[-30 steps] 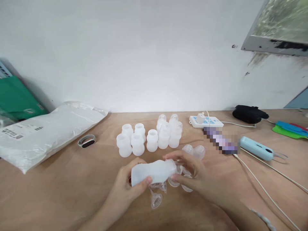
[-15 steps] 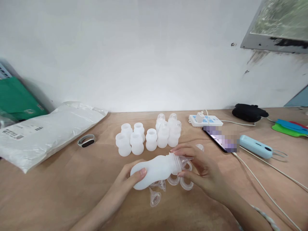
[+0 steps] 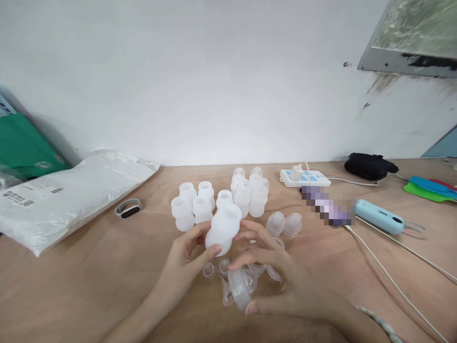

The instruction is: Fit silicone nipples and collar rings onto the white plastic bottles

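My left hand [image 3: 187, 252] is wrapped round a white baby bottle [image 3: 224, 228], its uncovered mouth tilted up and to the right. Between the fingertips and thumb of my right hand [image 3: 285, 276] is a translucent collar ring [image 3: 238, 288] with a clear nipple in it, apart from the bottle. Under my hands lie loose clear nipples [image 3: 209, 269] and another collar ring [image 3: 274, 273], partly hidden by my fingers. Two clear dome caps [image 3: 275, 223] rest beyond my right hand. Several open white bottles [image 3: 183, 214] stand behind my left hand, beside several capped bottles [image 3: 257, 202].
A white plastic mailing bag [image 3: 82, 190] and a fitness band [image 3: 127, 208] lie to the left. On the right are a power strip [image 3: 319, 179], a blurred-out phone [image 3: 326, 206], a light-blue device [image 3: 379, 217], a black case [image 3: 369, 166] and cables trailing forward across the table.
The collar ring with its nipple has come away from the bottle's mouth, lowered in my right hand. My left hand has tipped the bottle more upright.
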{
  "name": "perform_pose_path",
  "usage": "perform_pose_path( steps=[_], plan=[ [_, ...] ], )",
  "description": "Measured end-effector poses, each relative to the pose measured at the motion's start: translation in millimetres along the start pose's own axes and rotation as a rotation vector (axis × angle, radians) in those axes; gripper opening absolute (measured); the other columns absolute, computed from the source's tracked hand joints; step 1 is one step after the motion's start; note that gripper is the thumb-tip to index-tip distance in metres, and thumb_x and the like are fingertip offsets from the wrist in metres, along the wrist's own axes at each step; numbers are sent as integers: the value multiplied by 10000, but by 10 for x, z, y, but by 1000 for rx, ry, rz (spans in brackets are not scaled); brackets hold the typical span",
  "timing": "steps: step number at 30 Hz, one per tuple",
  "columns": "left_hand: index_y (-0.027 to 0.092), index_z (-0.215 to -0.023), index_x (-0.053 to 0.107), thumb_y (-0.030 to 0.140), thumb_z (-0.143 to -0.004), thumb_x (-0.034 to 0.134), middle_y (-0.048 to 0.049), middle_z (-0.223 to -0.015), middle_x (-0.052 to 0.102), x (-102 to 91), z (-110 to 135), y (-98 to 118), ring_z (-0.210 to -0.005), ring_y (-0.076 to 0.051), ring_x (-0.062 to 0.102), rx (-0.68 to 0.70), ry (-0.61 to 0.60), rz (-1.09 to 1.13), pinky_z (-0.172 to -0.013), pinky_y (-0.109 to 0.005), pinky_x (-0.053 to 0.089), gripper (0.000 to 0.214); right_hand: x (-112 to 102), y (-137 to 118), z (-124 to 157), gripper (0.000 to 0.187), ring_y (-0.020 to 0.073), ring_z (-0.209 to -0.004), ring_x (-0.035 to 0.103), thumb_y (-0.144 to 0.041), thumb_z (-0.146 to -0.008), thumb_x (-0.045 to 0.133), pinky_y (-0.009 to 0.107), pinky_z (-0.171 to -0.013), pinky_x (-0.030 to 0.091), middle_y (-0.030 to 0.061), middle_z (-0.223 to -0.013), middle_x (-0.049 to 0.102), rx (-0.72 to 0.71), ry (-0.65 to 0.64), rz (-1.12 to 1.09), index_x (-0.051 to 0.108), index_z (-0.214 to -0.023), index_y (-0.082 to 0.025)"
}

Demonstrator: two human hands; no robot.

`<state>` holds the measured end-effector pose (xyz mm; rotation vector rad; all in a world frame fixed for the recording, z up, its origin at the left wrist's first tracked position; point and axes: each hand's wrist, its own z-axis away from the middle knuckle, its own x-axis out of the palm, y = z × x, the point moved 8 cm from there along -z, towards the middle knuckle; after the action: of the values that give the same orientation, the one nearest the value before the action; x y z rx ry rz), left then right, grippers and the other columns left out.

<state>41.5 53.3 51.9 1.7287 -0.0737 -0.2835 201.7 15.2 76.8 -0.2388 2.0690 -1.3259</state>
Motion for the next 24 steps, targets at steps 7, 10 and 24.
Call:
perform_pose_path(
  steps=[7,10,24],
  plan=[
    [222,-1126,684,307,-894,594,-73,-1168,640,117,-157,114,-1080,-266,622,179,10,-502,-899,-373,493,263,-112,126,-181,311,210,-1086,581,-304,-811,781,369,-954,503,46,-1186,557,67,51,143,685,-1104,-269],
    [193,-928,678,275,-905,547,-72,-983,700,219,-236,48,-893,-264,656,78,-98,-713,-745,-345,490,156,-145,225,-247,273,222,-1108,584,-258,-800,788,383,-968,492,47,-1195,568,113,9,194,679,-1050,-248],
    [191,-855,730,173,-858,495,-75,-834,757,133,-191,1,-777,-252,682,-42,-162,-784,-669,-304,443,236,-186,275,-258,214,213,-985,633,-291,-812,764,368,-861,514,46,-1149,592,246,-66,368,659,-989,-231]
  ],
)
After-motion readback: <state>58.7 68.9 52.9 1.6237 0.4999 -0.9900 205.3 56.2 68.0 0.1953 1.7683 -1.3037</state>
